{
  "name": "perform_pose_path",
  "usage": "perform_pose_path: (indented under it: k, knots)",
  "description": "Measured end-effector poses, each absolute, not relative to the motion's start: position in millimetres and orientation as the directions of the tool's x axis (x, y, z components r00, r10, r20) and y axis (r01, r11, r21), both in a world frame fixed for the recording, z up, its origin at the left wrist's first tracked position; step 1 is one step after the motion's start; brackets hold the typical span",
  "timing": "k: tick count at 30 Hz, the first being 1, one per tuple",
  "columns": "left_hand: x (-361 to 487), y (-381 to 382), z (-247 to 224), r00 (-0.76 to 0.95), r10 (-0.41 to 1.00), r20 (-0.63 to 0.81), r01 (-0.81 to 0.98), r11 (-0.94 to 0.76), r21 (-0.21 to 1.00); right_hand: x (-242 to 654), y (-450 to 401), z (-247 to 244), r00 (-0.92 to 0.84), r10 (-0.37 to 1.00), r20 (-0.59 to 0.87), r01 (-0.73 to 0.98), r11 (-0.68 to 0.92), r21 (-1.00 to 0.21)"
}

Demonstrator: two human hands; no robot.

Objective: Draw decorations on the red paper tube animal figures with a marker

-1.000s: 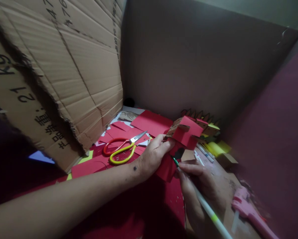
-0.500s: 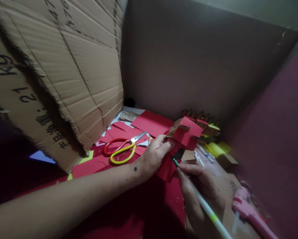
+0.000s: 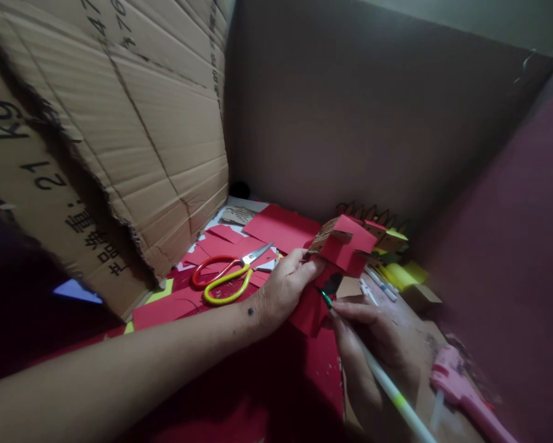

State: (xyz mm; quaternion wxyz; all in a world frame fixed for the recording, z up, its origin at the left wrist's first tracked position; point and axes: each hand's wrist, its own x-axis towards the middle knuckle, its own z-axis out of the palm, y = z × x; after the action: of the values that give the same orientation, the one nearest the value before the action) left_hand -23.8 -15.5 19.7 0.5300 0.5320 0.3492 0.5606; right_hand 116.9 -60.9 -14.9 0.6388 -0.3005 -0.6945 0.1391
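Note:
My left hand [image 3: 286, 286] grips a small cardboard piece covered in red paper [image 3: 345, 246], with its bare corrugated edge facing left and notches cut into it. A dark patch shows on its lower part. In my right hand [image 3: 378, 351] is a white marker [image 3: 387, 384] with a green tip end and a yellow-green band. The marker's tip touches or nearly touches the red paper beside the dark patch; I cannot tell which. Scissors [image 3: 230, 277] with one red and one yellow handle lie just left of my left hand, blades partly apart.
A tall cardboard sheet [image 3: 165, 123] stands at the left. Red paper pieces [image 3: 281, 227] lie behind the scissors. To the right are more markers [image 3: 380, 283], a yellow roll [image 3: 399, 277], and a pink glue gun [image 3: 461, 381]. Pointed cardboard pieces [image 3: 378, 218] stand at the back.
The marker in my right hand has shifted and tilted very slightly at the red paper. My left hand keeps its hold in nearly the same place.

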Motion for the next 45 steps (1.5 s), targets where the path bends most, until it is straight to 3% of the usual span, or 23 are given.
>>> perform_pose_path:
  k: [10, 27, 33, 39, 43, 45]
  knots:
    - [-24, -16, 20, 0.136, 0.969, 0.208, -0.212, -0.177, 0.961, 123, -57, -13, -0.032, 0.547, 0.837, 0.317, 0.799, -0.510]
    - [-24, -17, 19, 0.147, 0.969, 0.201, -0.225, -0.165, 0.960, 124, -53, -13, -0.017, 0.529, 0.849, 0.318, 0.807, -0.497]
    - [-24, -15, 17, 0.135, 0.965, 0.226, -0.224, -0.193, 0.955, 120, -54, -5, -0.066, 0.453, 0.889, 0.385, 0.834, -0.396]
    - [-24, -15, 18, 0.151, 0.965, 0.213, -0.234, -0.174, 0.957, 123, -56, -9, -0.039, 0.528, 0.848, 0.346, 0.804, -0.484]
    - [-24, -16, 18, 0.150, 0.965, 0.216, -0.251, -0.174, 0.952, 127, -56, -3, -0.145, 0.440, 0.886, 0.464, 0.821, -0.332]
    - [-24, -16, 18, 0.145, 0.966, 0.216, -0.250, -0.176, 0.952, 128, -56, -1, -0.144, 0.452, 0.880, 0.443, 0.825, -0.351]
